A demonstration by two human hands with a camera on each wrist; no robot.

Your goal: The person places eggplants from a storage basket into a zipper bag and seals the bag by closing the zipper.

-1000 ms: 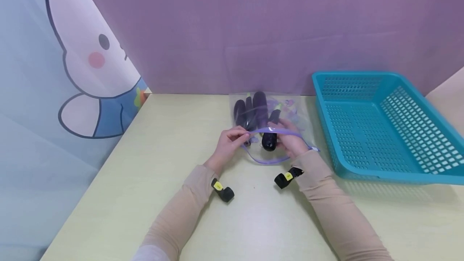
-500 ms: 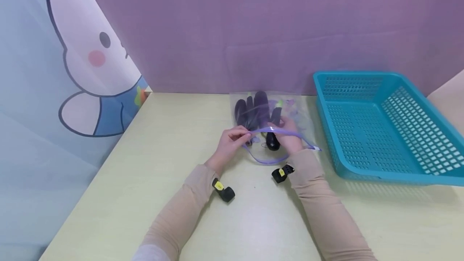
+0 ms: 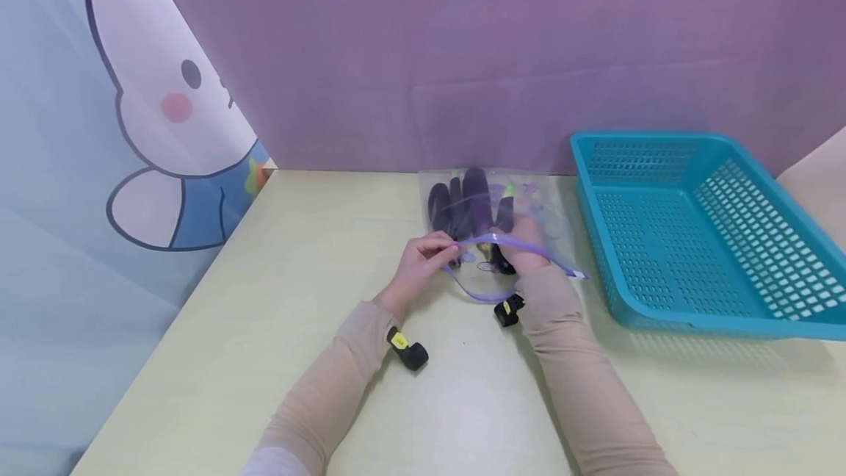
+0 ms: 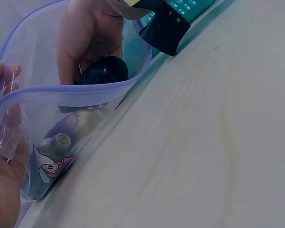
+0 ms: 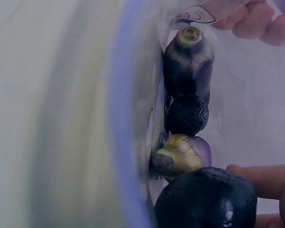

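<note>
A clear zip bag [image 3: 558, 222] with a purple zip edge lies on the table, its mouth open toward me. My left hand [image 3: 418, 264] pinches the left side of that edge between thumb and fingers. My right hand [image 3: 526, 244] is inside the mouth, gripping a dark eggplant [image 4: 107, 70] whose rounded end shows in the left wrist view. Seen from the right wrist, this eggplant's end fills the lower part, with my fingers [image 5: 270, 180] along its side. Several other eggplants [image 3: 477, 197] lie side by side deeper in the bag, one stem end [image 5: 190, 34] facing out.
A teal perforated basket [image 3: 661, 323] stands on the table to the right of the bag. Behind the table hangs a purple cloth [image 3: 423, 57], and a cartoon-printed curtain [image 3: 172, 189] is at the left. Each wrist wears a black strap camera [image 3: 413, 355].
My right hand has turned and shifted slightly left, with its forearm swinging left. The gripped eggplant's near end has moved a little right inside the bag. My left hand keeps its place.
</note>
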